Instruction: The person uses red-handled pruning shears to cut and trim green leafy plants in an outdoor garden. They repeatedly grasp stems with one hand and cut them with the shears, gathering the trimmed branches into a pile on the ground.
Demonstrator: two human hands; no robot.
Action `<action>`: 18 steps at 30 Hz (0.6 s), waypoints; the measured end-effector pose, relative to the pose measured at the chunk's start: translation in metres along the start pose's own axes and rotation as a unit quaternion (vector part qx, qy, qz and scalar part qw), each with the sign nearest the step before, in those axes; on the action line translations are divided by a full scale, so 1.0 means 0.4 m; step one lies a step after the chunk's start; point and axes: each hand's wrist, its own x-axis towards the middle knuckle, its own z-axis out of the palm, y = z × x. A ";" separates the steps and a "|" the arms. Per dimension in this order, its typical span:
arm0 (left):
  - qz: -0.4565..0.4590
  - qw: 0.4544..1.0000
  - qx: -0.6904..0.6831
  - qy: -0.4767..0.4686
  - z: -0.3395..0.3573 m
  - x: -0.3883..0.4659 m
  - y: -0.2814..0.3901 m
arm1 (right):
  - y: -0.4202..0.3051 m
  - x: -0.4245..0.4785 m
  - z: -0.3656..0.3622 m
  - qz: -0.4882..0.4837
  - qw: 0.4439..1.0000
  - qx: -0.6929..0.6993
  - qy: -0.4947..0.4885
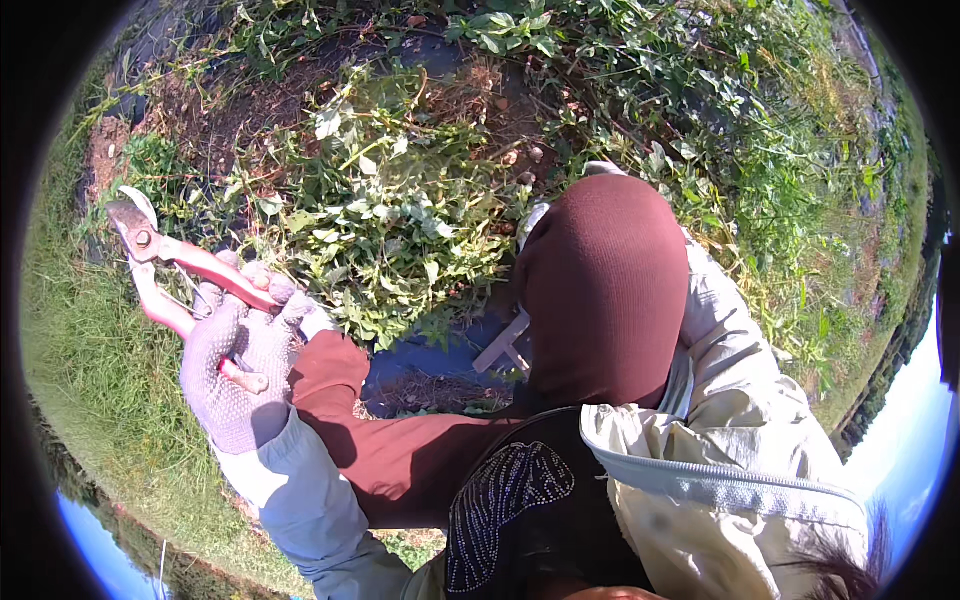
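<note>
My left hand (247, 352), in a pale knit glove with rubber dots, is palm up at the left, gripping a pair of pruning shears (225, 281) with red handles. The blades (139, 225) point up and left, parted at the tips. My right arm, in a pale jacket sleeve (720, 337), runs down behind my raised knee (607, 292) in maroon trousers, which hides the right hand. A pale patch (604, 169) shows past the knee; whether it is glove or shoe I cannot tell. Before me lies a heap of cut leafy vines (397, 247).
Dark plastic ground sheet (420, 367) shows below the heap, with a grey bar-like piece (504, 343) beside my knee. Brown soil (217, 112) and leafy plants (675, 90) lie beyond. Tall grass (97, 345) stands at the left, and more weeds (795, 180) grow at the right.
</note>
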 end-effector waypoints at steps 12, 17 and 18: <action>-0.026 0.986 0.161 -0.035 0.022 -0.092 -0.050 | 0.009 0.132 -0.058 0.267 0.942 0.192 -0.074; -0.002 0.969 0.243 -0.036 0.013 -0.109 -0.056 | -0.400 0.137 -0.200 0.229 0.814 0.534 0.006; -0.015 0.976 0.217 -0.031 0.012 -0.092 -0.068 | -0.478 0.140 -0.263 0.208 0.817 0.536 -0.031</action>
